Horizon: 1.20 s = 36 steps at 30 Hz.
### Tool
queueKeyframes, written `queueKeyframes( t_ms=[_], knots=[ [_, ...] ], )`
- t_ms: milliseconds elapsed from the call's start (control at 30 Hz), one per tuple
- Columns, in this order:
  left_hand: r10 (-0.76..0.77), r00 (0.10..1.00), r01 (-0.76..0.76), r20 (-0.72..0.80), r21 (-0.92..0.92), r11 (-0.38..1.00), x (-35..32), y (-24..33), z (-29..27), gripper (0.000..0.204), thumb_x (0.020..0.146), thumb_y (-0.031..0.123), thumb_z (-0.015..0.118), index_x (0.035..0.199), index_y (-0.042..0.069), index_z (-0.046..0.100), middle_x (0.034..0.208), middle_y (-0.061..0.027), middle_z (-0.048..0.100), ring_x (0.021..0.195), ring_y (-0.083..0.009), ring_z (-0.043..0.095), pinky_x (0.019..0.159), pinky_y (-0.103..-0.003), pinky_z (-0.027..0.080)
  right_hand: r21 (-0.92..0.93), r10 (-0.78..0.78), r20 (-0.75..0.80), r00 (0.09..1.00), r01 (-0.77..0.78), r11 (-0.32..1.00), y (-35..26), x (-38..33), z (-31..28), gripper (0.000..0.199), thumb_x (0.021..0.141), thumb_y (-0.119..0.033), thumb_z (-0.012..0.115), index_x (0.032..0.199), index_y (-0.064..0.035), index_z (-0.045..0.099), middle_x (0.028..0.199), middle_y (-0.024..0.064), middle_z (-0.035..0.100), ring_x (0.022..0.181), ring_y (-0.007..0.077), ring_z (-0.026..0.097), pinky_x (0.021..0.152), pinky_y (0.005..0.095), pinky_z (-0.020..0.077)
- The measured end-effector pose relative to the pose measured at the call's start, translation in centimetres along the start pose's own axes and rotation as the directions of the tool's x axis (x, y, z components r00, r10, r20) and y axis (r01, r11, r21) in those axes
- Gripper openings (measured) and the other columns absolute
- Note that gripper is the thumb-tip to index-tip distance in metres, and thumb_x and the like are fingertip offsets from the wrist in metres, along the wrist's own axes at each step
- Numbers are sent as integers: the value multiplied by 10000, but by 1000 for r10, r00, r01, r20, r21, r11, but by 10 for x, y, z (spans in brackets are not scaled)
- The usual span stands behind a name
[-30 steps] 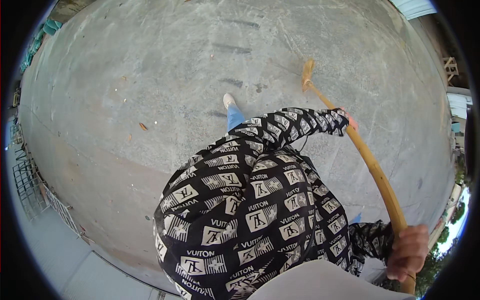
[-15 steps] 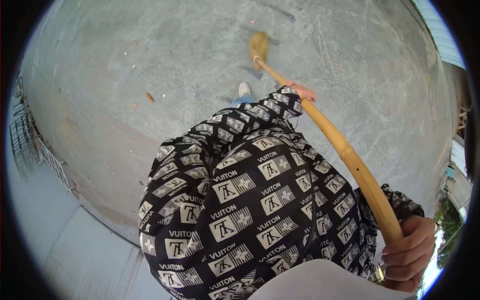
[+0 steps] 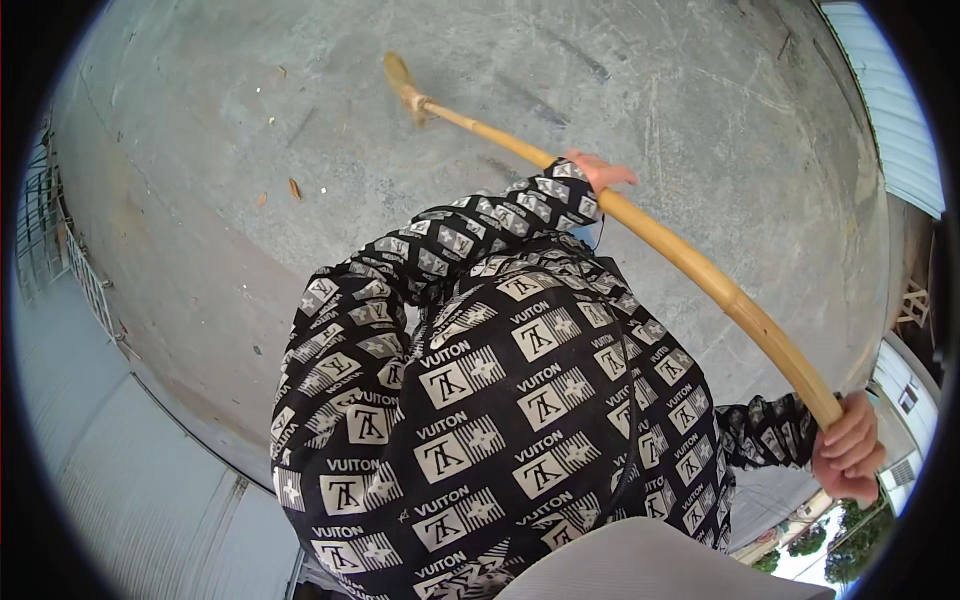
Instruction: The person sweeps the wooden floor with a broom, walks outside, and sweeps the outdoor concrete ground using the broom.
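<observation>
A broom with a long bamboo handle (image 3: 700,270) crosses in front of me, slanting from far left to near right. Its yellowish bristle head (image 3: 400,82) is at the floor, slightly blurred. My left hand (image 3: 602,172) holds the handle partway down, and its sleeve and wrist hide part of the grip. My right hand (image 3: 850,450) is closed around the upper end of the handle at the lower right, fingers wrapped over it. Both arms wear black sleeves with a white print.
Grey concrete floor (image 3: 300,140) spreads ahead, with a brown dry leaf (image 3: 295,189) and small white bits on it. Metal racks (image 3: 88,270) stand at the left edge beside pale corrugated sheeting (image 3: 120,470). More corrugated sheeting (image 3: 890,100) borders the right.
The broom head has swept to the left across the floor. My right hand has moved outward and up with the handle's upper end; my left hand has stayed nearly in place.
</observation>
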<state>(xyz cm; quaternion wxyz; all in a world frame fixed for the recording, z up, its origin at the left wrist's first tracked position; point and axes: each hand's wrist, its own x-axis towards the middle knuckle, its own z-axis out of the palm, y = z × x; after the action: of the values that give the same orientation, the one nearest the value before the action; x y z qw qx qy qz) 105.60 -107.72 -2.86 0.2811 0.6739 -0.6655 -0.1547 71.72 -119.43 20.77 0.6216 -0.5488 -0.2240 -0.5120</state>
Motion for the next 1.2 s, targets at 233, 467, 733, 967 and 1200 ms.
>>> queueKeyframes(
  t_ms=[233, 467, 733, 967, 1200],
  knots=[
    [272, 962, -261, 33, -187, 947, 5, -22, 47, 321, 667, 154, 638, 979, 216, 594, 865, -9, 640, 860, -230, 602, 752, -394, 438, -494, 325, 551, 768, -13, 869, -4, 43, 166, 299, 883, -220, 454, 621, -83, 408, 586, 40, 556, 476, 142, 570, 513, 279, 504],
    [142, 974, -81, 179, -311, 947, 25, -49, 87, 342, 608, 138, 652, 940, 208, 606, 866, 0, 641, 905, -211, 604, 806, -347, 426, -429, 376, 627, 682, -100, 898, 17, 50, 67, 365, 832, -478, 561, 673, -154, 507, 615, -36, 541, 550, 98, 566, 521, 214, 453],
    [-376, 886, 336, 270, 184, 924, -13, -133, 24, 307, 693, 125, 617, 995, 179, 620, 857, -90, 666, 807, -235, 643, 730, -336, 497, -213, 466, -196, 863, -501, 839, 130, -56, -58, 324, 938, -374, 409, 721, -135, 376, 638, -4, 481, 551, 147, 485, 698, 403, 439],
    [-198, 975, 199, 102, 3, 980, -16, -84, 25, 204, 823, 244, 574, 1022, 233, 615, 669, -38, 635, 698, -231, 625, 730, -364, 428, -149, 243, -136, 961, -262, 953, 63, -39, -41, 357, 904, -438, 473, 679, -182, 368, 548, -72, 441, 500, 70, 471, 631, 255, 371],
    [171, 973, -133, 155, -225, 965, -49, -1, -50, 369, 669, 183, 614, 1023, 283, 579, 913, 73, 644, 930, -168, 593, 873, -401, 346, -320, 111, 590, 799, 105, 942, 3, 97, 238, 270, 848, -190, 499, 615, -84, 414, 529, 22, 533, 448, 139, 561, 527, 278, 506]
  ],
)
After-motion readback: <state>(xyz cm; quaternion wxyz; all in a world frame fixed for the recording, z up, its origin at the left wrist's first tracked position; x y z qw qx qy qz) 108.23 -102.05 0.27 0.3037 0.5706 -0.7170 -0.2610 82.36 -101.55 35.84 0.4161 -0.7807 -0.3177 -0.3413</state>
